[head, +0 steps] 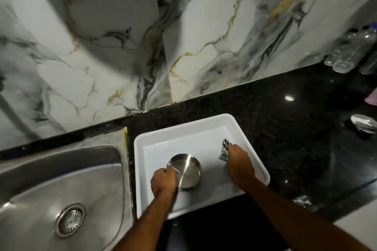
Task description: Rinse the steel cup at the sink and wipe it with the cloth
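A round steel cup stands inside a white plastic tray on the black counter. My left hand grips the cup's near left rim. My right hand is over the tray's right side, closed on a black-and-white patterned cloth that sticks out past the fingers. The steel sink with its round drain lies to the left of the tray.
The black granite counter runs right along a marble wall. Clear plastic bottles stand at the far right corner. A steel spoon or ladle and a pink item lie near the right edge.
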`<action>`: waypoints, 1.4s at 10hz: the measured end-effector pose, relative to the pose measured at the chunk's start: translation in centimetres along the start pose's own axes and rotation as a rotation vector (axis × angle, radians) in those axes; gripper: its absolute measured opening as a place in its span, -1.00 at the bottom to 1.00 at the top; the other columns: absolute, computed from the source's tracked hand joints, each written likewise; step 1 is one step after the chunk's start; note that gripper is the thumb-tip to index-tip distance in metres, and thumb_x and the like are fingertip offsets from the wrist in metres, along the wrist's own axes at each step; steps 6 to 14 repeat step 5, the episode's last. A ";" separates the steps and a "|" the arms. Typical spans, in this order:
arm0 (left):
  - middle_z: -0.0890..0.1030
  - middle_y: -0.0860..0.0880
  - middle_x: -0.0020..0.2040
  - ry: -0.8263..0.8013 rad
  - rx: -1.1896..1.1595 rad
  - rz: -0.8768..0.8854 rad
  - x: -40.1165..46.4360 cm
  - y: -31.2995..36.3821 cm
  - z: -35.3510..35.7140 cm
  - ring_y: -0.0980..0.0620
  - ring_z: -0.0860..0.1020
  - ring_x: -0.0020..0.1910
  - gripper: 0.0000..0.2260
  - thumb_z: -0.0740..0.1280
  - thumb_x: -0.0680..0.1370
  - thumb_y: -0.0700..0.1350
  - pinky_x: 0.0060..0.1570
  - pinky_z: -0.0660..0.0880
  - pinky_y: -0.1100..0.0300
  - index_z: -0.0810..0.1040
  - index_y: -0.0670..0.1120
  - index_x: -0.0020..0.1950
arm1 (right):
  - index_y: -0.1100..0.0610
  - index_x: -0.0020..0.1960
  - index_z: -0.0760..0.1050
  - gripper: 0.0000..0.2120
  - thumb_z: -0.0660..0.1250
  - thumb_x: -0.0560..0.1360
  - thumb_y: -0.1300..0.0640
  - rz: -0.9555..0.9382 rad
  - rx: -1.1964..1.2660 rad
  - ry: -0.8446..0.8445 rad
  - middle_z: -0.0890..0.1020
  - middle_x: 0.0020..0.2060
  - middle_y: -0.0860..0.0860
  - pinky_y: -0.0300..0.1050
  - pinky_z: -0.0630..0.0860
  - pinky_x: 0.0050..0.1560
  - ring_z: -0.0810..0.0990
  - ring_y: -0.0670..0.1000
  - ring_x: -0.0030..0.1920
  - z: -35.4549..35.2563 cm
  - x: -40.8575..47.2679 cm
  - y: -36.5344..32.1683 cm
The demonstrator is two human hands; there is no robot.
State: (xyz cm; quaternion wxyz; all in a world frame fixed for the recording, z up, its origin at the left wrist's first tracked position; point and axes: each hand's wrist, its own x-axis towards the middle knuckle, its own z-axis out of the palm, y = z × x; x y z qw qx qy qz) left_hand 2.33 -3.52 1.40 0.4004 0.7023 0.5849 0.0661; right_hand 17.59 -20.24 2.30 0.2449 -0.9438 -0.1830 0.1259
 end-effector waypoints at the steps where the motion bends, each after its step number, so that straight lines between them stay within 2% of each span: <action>1: 0.67 -0.22 0.06 0.035 0.113 -0.027 0.0 0.4 -0.4 -0.23 0.60 0.03 -0.58 0.14 0.60 0.09 -0.12 0.43 0.10 0.65 -0.19 0.06 | 0.14 0.26 0.42 -0.67 0.32 0.51 0.15 -0.069 -0.225 -0.001 0.53 0.18 0.11 0.09 0.47 0.15 0.52 0.16 0.17 1.4 0.8 0.0; 2: 0.67 -0.22 0.09 0.034 0.209 -0.034 0.2 0.7 -1.0 -0.23 0.61 0.05 -0.63 0.17 0.59 0.03 -0.06 0.51 0.06 0.65 -0.19 0.08 | 0.19 0.47 0.25 -0.49 0.22 0.54 0.13 0.016 -0.273 -0.158 0.31 0.47 0.20 0.14 0.32 0.40 0.31 0.22 0.44 3.4 0.7 -0.5; 3: 0.67 -0.21 0.10 0.012 0.266 -0.029 0.6 0.8 -1.5 -0.21 0.62 0.07 -0.73 0.24 0.56 -0.08 0.01 0.57 0.01 0.66 -0.18 0.08 | 0.20 0.59 -0.08 -0.30 0.12 0.53 0.12 0.062 -0.346 -0.284 -0.09 0.60 0.20 0.23 0.02 0.51 -0.08 0.25 0.58 5.3 0.0 -0.6; 4: 0.69 -0.20 0.05 -0.048 0.284 0.019 0.9 0.5 -2.0 -0.19 0.64 0.03 -0.78 0.28 0.51 -0.16 -0.02 0.61 0.04 0.67 -0.18 0.04 | 0.18 0.59 -0.18 -0.29 0.07 0.54 0.08 0.077 -0.362 -0.360 -0.19 0.60 0.17 0.22 -0.07 0.52 -0.18 0.21 0.59 4.8 0.0 -0.9; 5: 0.71 -0.18 -0.02 -0.093 0.281 0.079 1.2 0.6 -2.9 -0.14 0.65 -0.06 -0.81 0.35 0.45 -0.16 -0.15 0.58 0.12 0.67 -0.18 -0.01 | 0.22 0.59 -0.08 -0.32 0.08 0.59 -0.02 0.075 -0.366 -0.303 -0.05 0.61 0.19 0.21 0.02 0.53 -0.07 0.20 0.59 3.0 0.1 -2.5; 14: 0.71 -0.18 -0.02 -0.093 0.281 0.079 1.2 0.6 -2.9 -0.14 0.65 -0.06 -0.81 0.35 0.45 -0.16 -0.15 0.58 0.12 0.67 -0.18 -0.01 | 0.22 0.59 -0.08 -0.32 0.08 0.59 -0.02 0.075 -0.366 -0.303 -0.05 0.61 0.19 0.21 0.02 0.53 -0.07 0.20 0.59 3.0 0.1 -2.5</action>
